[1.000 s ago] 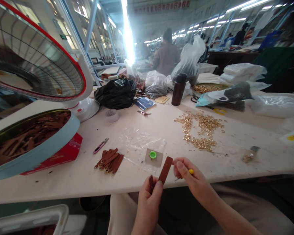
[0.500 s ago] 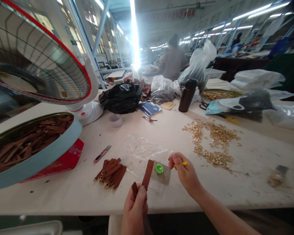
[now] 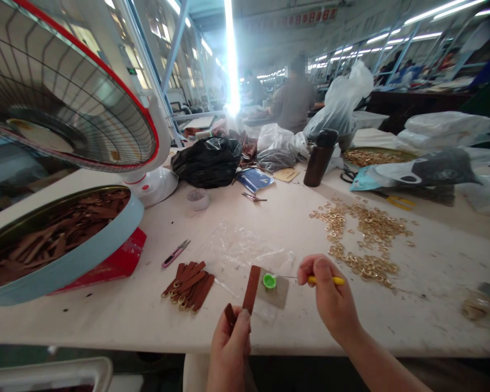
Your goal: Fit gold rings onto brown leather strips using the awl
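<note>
In my left hand (image 3: 230, 340), closed at the table's front edge, is a brown leather strip (image 3: 251, 288) pointing up and away, with a second brown end beside the thumb. My right hand (image 3: 330, 294) pinches a thin tool with a yellow handle (image 3: 325, 280); its slim metal shaft points left toward a small green cap (image 3: 269, 281). That cap sits on a grey square plate (image 3: 281, 298), just right of the strip. Left of my hands lies a pile of brown leather strips (image 3: 191, 283) with gold rings at their near ends.
Loose gold rings (image 3: 369, 228) spread over the right of the table. A round tin (image 3: 134, 218) of brown strips and a fan (image 3: 147, 185) stand left. Pink-handled snips (image 3: 176, 253) lie nearby. Farther back are a black bag (image 3: 207, 161) and a dark bottle (image 3: 320, 158).
My right hand has moved right with the yellow-handled tool, and its metal shaft now shows beside the green cap. My left hand keeps its hold on the leather strip. The view has shifted slightly.
</note>
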`<state>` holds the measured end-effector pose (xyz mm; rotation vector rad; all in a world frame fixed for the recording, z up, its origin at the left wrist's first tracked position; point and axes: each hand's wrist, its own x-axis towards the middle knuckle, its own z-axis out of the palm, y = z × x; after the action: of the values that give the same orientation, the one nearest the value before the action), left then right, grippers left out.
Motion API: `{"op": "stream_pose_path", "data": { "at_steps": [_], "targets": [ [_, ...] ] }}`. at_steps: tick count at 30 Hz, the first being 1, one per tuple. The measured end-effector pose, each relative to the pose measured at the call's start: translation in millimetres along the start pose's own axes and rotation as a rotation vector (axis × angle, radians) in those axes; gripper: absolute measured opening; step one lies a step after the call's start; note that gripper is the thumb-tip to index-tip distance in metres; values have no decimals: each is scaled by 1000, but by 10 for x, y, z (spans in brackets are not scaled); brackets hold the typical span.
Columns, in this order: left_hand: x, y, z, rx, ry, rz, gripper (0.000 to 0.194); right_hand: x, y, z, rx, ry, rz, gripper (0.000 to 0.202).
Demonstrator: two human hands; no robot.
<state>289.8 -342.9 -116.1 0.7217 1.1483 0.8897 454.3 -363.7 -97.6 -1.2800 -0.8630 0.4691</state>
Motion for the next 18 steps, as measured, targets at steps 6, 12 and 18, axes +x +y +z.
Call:
{"op": "stream_pose_path", "data": {
  "at_steps": [6, 12, 18],
  "targets": [
    [-171, 34, 160, 45, -131, -37, 40, -237, -459, -138, 343, 100, 123, 37],
    [-370, 60, 233, 44, -228, -43, 44, -434, -572, -220, 357, 87, 98, 38],
    [-494, 47, 249, 67, -246, -45, 46, -515, -615, -317, 321, 73, 61, 39]
  ]
}}
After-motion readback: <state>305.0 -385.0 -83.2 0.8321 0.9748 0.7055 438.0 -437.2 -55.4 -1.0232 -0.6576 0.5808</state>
